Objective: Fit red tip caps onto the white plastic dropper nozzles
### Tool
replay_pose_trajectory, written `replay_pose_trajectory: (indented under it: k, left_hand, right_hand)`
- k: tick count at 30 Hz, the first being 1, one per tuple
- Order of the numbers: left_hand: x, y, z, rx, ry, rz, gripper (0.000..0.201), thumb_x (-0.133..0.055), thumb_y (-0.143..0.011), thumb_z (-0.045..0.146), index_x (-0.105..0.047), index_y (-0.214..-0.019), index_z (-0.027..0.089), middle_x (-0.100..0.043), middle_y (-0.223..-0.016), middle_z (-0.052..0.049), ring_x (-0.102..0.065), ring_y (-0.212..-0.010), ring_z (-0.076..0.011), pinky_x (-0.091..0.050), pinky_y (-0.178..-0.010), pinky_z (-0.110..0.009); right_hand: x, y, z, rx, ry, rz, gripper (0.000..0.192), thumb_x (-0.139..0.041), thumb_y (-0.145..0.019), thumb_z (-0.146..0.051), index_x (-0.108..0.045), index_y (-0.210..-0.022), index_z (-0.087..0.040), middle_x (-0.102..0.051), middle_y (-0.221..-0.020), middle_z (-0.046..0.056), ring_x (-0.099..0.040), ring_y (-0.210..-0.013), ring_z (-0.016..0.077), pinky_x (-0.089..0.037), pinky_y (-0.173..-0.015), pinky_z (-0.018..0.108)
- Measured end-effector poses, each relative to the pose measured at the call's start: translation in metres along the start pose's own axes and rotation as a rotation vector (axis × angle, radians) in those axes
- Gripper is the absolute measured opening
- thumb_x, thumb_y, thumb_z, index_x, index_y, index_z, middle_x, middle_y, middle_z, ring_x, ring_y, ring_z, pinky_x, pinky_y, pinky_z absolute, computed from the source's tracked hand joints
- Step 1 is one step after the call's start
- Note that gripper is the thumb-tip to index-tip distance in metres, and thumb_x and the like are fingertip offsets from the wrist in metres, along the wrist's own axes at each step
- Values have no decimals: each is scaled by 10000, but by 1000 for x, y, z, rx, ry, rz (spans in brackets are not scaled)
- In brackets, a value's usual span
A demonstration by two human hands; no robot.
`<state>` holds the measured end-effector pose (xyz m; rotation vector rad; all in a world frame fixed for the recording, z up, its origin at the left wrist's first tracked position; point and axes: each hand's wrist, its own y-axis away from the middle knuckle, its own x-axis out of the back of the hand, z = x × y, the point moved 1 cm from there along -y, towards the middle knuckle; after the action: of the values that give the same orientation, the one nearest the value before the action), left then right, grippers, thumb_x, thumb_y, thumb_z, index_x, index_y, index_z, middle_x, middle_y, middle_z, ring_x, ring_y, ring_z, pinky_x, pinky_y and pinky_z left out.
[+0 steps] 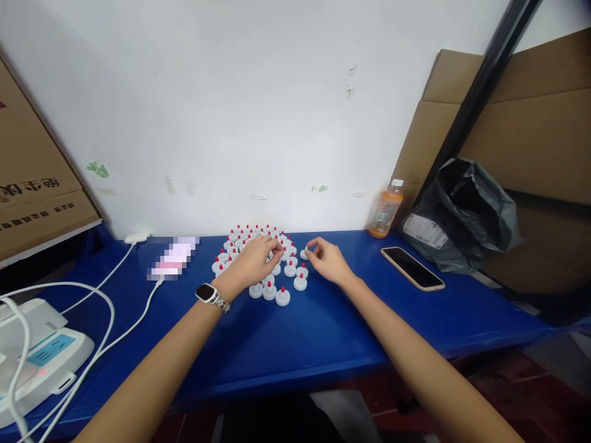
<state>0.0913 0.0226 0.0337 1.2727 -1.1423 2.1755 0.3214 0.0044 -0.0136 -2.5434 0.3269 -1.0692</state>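
Many white round caps with red tips (283, 296) stand in a loose cluster on the blue table (295, 344). My left hand (253, 261), with a watch on its wrist, reaches over the cluster and hides some of the caps. Its thumb and fingers are pinched together beside a red tip; whether they grip something is hidden. To the right of the cluster, my right hand (329, 261) pinches a white cap (304, 253) between thumb and fingertips, partly covering it. Two more red-tipped caps (300, 282) stand just in front of it, to its left.
At right lie a phone (413, 269) and a grey plastic bag (457, 215), with an orange drink bottle (386, 209) by the wall. White cables (113, 307) run past a white device (50, 351) at left. Cardboard boxes (41, 178) flank both sides.
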Motion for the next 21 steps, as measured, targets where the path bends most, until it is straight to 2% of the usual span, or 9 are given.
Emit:
replay_pose_trajectory:
  k: [2, 6, 10, 13, 15, 18, 21]
  left_hand:
    - [-5, -8, 2, -10, 9, 22, 269, -416, -977, 342, -639, -925, 200, -640, -928, -64, -562, -919, -234, -458, -855, -407]
    - [-12, -9, 3, 15, 4, 65, 252, -432, -974, 352, -633, -974, 200, -623, -988, -71, -565, -968, -240, -463, -893, -416]
    - [-11, 1, 0, -6, 4, 116, 333, -504, -951, 400, -553, -1216, 205, -586, -1192, -99, -539, -1119, -259, -446, -983, -432]
    - [-2, 12, -5, -25, 20, 81, 371, -481, -968, 407, -501, -1278, 204, -594, -1223, -101, -536, -1132, -258, -447, -986, -432]
    - [7, 23, -12, 3, 24, 48, 350, -419, -995, 412, -503, -1260, 200, -615, -1177, -101, -552, -1090, -254, -459, -959, -429]
    - [22, 45, -27, 106, -4, 51, 372, -372, -1005, 441, -495, -1249, 189, -611, -1137, -111, -572, -1036, -252, -468, -929, -431]
    - [30, 63, -43, 227, -48, 65, 371, -338, -1008, 454, -497, -1191, 173, -592, -1116, -121, -576, -1013, -260, -470, -908, -442]
  right_hand:
    - [-7, -6, 3, -29, 26, -9, 272, -615, -834, -311, -637, -1081, -199, -672, -697, -15, -610, -651, 155, -424, -643, 267]
    - [-12, -12, -3, -10, -3, -52, 122, -564, -845, -225, -673, -881, -182, -680, -703, 11, -601, -644, 148, -428, -642, 266]
    - [-10, -7, -34, 75, -271, 27, 148, -588, -849, -299, -661, -854, -170, -661, -712, 11, -578, -636, 137, -437, -621, 256]
    - [-18, -6, -63, 129, -506, -67, 224, -612, -849, -376, -662, -879, -159, -675, -742, 22, -601, -671, 143, -458, -638, 256]
    - [-28, -10, -78, 157, -546, -120, 257, -606, -861, -403, -669, -886, -155, -687, -768, 30, -613, -698, 147, -463, -659, 259]
    - [-44, -25, -92, 200, -414, -135, 273, -530, -918, -391, -669, -870, -161, -691, -782, 31, -608, -718, 147, -452, -684, 262]
    - [-58, -41, -99, 315, -49, -202, 228, -512, -923, -302, -682, -840, -173, -704, -844, 55, -600, -813, 180, -429, -778, 310]
